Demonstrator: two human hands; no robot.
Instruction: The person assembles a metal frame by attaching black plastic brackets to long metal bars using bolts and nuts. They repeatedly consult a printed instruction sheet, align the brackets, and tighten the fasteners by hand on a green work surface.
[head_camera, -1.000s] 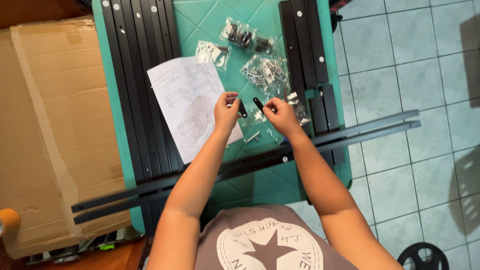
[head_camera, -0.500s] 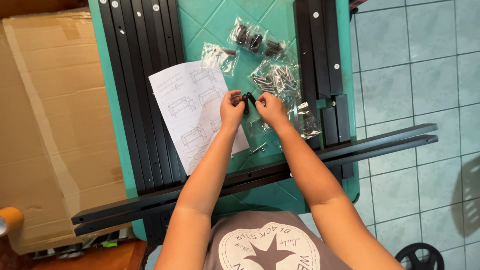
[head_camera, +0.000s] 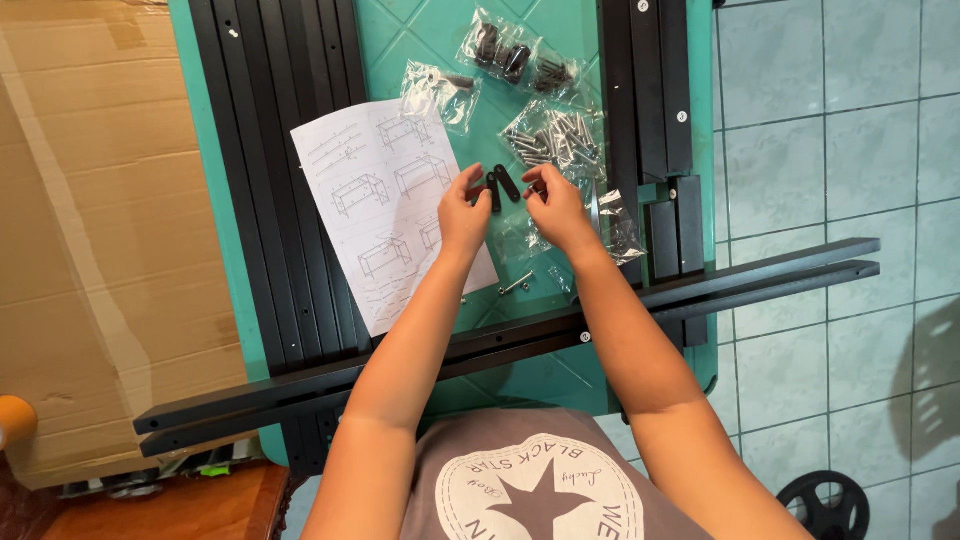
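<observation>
Right, both hands are up over the green worktop (head_camera: 400, 30), just right of the instruction sheet (head_camera: 385, 205). Left hand (head_camera: 465, 215) pinches a small flat black bracket (head_camera: 493, 190) between fingertips; right hand (head_camera: 555, 205) pinches a second black bracket (head_camera: 508, 184), the two pieces almost touching. Bag of screws (head_camera: 555, 140) sits just above-right of the sheet, loose screws (head_camera: 517, 285) below-right of it, black rails (head_camera: 290, 180) along the sheet's left edge.

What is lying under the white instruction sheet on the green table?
The instruction sheet lies on the green table; its left edge overlaps the black metal bars. The left hand covers its right edge. Anything beneath the paper is hidden.
</observation>
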